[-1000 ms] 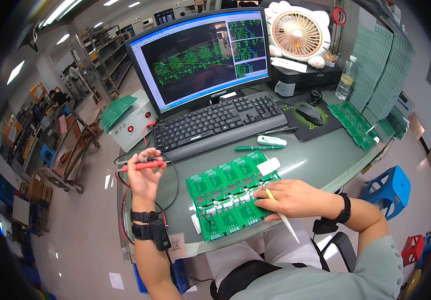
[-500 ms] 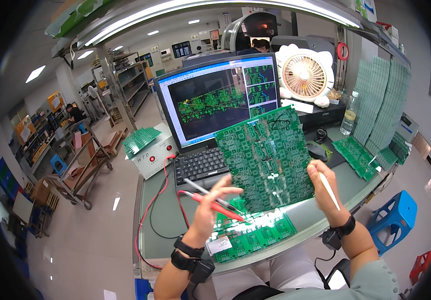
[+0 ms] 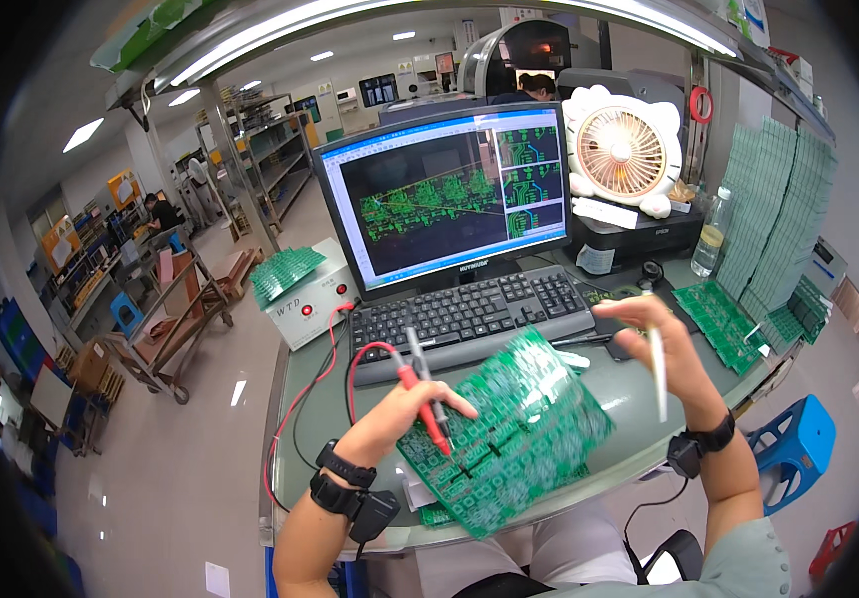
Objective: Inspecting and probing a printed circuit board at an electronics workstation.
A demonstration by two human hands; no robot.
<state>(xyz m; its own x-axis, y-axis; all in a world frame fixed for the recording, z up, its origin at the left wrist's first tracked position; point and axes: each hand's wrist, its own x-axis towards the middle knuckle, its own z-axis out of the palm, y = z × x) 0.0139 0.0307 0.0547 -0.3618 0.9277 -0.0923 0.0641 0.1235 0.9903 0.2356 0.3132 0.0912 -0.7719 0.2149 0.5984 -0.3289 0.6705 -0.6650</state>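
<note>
The large green circuit board (image 3: pixel 514 434) sits tilted over the counter (image 3: pixel 629 389), blurred; the left hand (image 3: pixel 404 409) lies at its ten o'clock edge. Those fingers close round a red probe (image 3: pixel 435 429) and a grey probe (image 3: pixel 417 349); whether they also pinch the board, I cannot tell. At two o'clock, apart from it, the right hand (image 3: pixel 679 351) holds a white pen (image 3: pixel 660 374), fingers loosely spread. The board looks light, stiff and smooth, its face likely easily scratched: best taken by opposite edges, at nine and three.
</note>
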